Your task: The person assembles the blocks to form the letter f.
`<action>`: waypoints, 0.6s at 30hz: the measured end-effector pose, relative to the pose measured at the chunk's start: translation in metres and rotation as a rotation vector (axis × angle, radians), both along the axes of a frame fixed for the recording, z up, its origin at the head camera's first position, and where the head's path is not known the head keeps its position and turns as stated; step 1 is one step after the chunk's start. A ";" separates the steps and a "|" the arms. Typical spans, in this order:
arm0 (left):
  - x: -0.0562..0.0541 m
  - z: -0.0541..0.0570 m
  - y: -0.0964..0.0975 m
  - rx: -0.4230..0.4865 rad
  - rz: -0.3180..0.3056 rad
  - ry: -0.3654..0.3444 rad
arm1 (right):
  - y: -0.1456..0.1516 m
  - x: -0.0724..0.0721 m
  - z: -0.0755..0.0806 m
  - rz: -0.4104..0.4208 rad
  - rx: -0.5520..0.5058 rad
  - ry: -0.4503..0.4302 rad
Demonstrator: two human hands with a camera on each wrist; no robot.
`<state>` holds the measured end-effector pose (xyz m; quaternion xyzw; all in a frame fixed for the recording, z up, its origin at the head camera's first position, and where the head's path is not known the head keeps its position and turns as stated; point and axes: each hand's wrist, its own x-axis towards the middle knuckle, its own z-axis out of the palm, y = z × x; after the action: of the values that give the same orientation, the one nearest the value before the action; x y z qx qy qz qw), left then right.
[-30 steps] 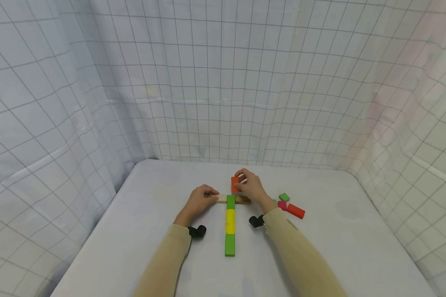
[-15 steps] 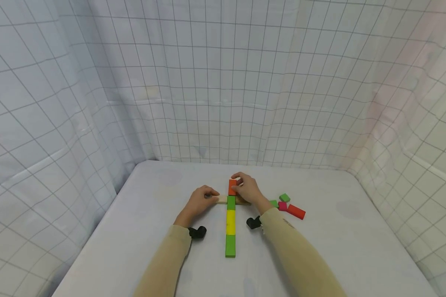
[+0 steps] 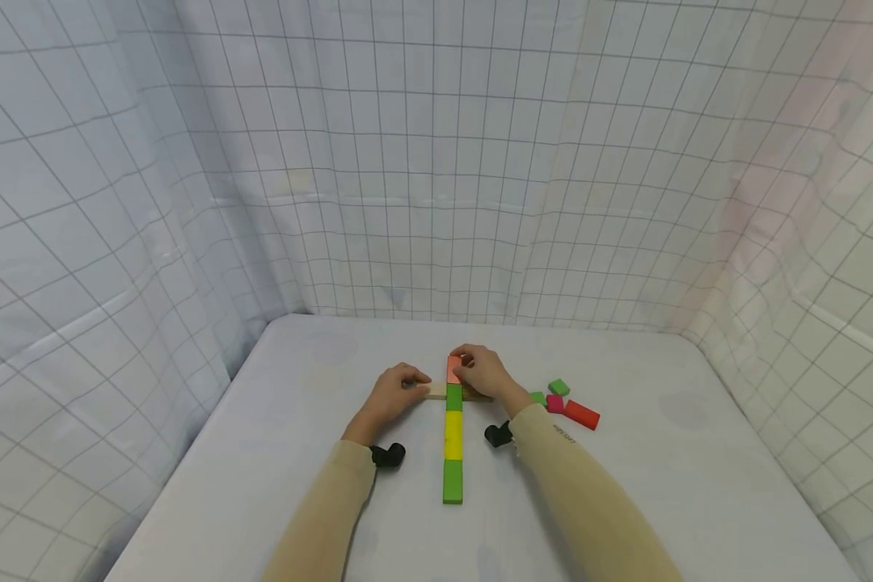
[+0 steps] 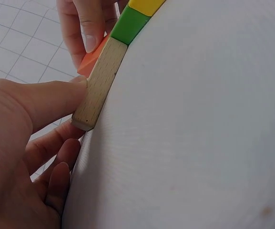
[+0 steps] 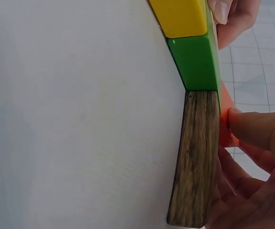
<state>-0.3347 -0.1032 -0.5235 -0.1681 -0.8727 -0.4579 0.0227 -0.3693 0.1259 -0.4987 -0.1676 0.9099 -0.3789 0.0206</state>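
Observation:
A row of blocks lies on the white table in the head view: a near green block [image 3: 453, 482], a yellow stretch [image 3: 453, 435] and a far green block [image 3: 454, 397]. Left of the far green one lies a pale wooden block [image 4: 101, 81], whose outer end my left hand [image 3: 391, 395] pinches between thumb and fingers. A dark wooden block [image 5: 197, 157] extends from the green block's right side. My right hand [image 3: 486, 372] grips an orange block [image 3: 453, 369] at the row's far end, seemingly touching the green block; its fingers partly cover it.
Right of my right hand lie a small green block [image 3: 559, 387], a second green block [image 3: 537, 398], a pink block [image 3: 555, 403] and a red block [image 3: 582, 415]. A white grid-lined curtain [image 3: 436, 267] rises behind the table and at both sides.
My right hand has brought the orange block left and toward me, down to the far end of the row. My left hand stays at the pale wooden block.

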 end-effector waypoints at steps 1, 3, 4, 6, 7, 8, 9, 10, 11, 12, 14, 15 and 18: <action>0.000 -0.001 0.000 0.001 0.003 0.001 | 0.000 0.000 0.000 0.004 0.004 -0.004; -0.001 -0.001 0.001 0.001 0.008 0.002 | 0.000 0.001 0.001 0.007 0.015 -0.007; -0.001 -0.002 0.001 0.002 0.012 -0.001 | 0.000 0.001 0.001 0.007 0.023 -0.007; -0.001 -0.001 0.001 0.004 0.015 -0.002 | 0.000 0.001 0.001 0.002 0.035 -0.004; -0.001 -0.001 0.001 0.005 0.016 -0.004 | 0.000 0.001 0.001 -0.002 0.038 -0.003; -0.001 0.000 0.001 0.006 0.016 -0.004 | 0.000 0.000 0.001 -0.005 0.040 -0.002; -0.001 0.000 0.001 0.004 0.017 -0.004 | -0.001 0.000 0.001 -0.006 0.041 -0.001; -0.001 0.000 0.001 0.004 0.017 -0.006 | -0.001 0.000 0.001 -0.008 0.042 -0.003; 0.000 0.000 0.001 0.000 0.016 -0.006 | -0.001 0.000 0.001 -0.009 0.039 -0.003; 0.000 0.001 0.001 -0.001 0.016 -0.004 | 0.000 0.000 0.001 -0.010 0.039 -0.003; 0.001 0.001 0.001 -0.007 0.016 -0.001 | 0.000 0.000 0.000 -0.011 0.039 -0.005; 0.001 0.001 0.001 -0.009 0.016 -0.001 | 0.000 0.000 0.000 -0.012 0.038 -0.006; 0.002 0.001 0.001 -0.010 0.019 0.001 | -0.001 0.000 -0.001 -0.017 0.031 -0.011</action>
<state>-0.3330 -0.1020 -0.5222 -0.1602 -0.8765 -0.4532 0.0267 -0.3693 0.1249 -0.5001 -0.1575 0.9168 -0.3660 0.0252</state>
